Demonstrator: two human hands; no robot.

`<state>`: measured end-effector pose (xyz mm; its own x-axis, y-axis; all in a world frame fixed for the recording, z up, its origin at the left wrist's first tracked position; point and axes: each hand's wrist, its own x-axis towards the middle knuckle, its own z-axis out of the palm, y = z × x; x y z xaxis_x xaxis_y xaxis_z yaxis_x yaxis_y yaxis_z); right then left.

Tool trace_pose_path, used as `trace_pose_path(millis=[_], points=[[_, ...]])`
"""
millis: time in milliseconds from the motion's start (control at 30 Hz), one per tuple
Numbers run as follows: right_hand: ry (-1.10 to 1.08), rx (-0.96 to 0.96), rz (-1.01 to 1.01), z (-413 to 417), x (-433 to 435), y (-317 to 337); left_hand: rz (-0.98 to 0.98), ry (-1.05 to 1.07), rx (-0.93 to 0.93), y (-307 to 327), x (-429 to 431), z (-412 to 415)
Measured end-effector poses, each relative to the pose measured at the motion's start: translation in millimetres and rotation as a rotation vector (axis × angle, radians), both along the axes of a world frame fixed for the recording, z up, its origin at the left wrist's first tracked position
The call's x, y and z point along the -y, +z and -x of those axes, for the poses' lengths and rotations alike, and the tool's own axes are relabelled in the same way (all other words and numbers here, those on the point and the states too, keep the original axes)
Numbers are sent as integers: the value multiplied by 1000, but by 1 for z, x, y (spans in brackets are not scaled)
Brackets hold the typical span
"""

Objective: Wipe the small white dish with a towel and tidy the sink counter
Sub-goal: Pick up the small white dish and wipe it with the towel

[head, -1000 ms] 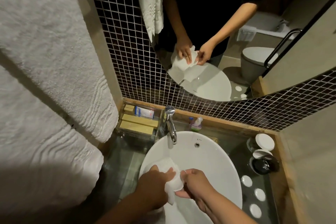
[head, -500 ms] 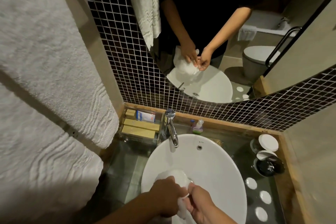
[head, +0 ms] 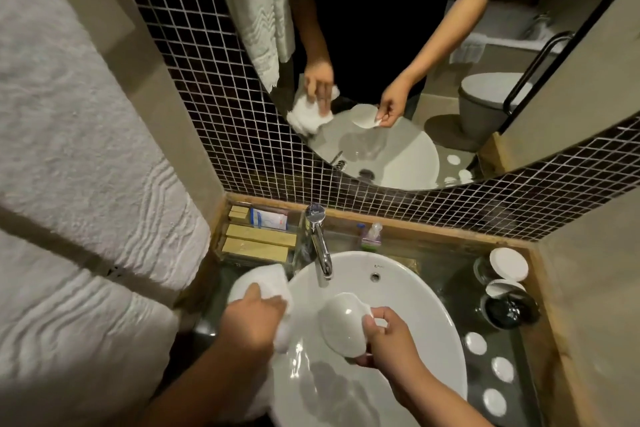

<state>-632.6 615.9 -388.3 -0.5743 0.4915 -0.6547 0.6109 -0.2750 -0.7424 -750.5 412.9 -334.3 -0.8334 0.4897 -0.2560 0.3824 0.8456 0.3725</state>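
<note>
A second earlier both hands had been bunched together over the basin (head: pixel 415 305), working the towel around the dish; now they had come apart. The left hand (head: pixel 251 319) had swung out to the basin's left edge, closed in a fist on the towel (head: pixel 259 284), which was wadded up and spilling out above and below the knuckles. The right hand (head: pixel 388 340) had stayed over the bowl, pinching the dish (head: pixel 341 322) by its rim between thumb and fingers, the rest of the hand loosely curled. The dish hung clear of the towel, tilted so its pale face caught the light, above the middle of the basin and just below the tap (head: pixel 320 246). The mirror (head: pixel 381 80) showed the same split: cloth in one hand, dish in the other. That separation suggested the wiping was finished, or at least paused for a look at the surface. What probably remained was setting the dish down somewhere on the counter (head: pixel 519 347), perhaps near the round white lids (head: pixel 502 369) at the right, and putting the towel away.
</note>
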Motion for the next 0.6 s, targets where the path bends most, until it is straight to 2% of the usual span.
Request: trace_pose_path(millis=[67, 133, 200, 400, 500, 533, 600], points=[[36, 0, -18, 3, -2, 2, 36, -64, -153, -13, 12, 15], [84, 10, -35, 6, -2, 1, 284, -68, -138, -36, 24, 31], [138, 16, -42, 8, 1, 0, 377, -87, -131, -52, 36, 42], [291, 31, -116, 13, 8, -3, 171, -43, 57, -107, 58, 42], [299, 54, -153, 16, 9, -3, 8, 114, 155, -131, 53, 37], [302, 63, -159, 18, 8, -3, -118, 147, 210, -135, 48, 38], [305, 78, -182, 19, 5, -4, -195, 181, 197, -143, 39, 44]])
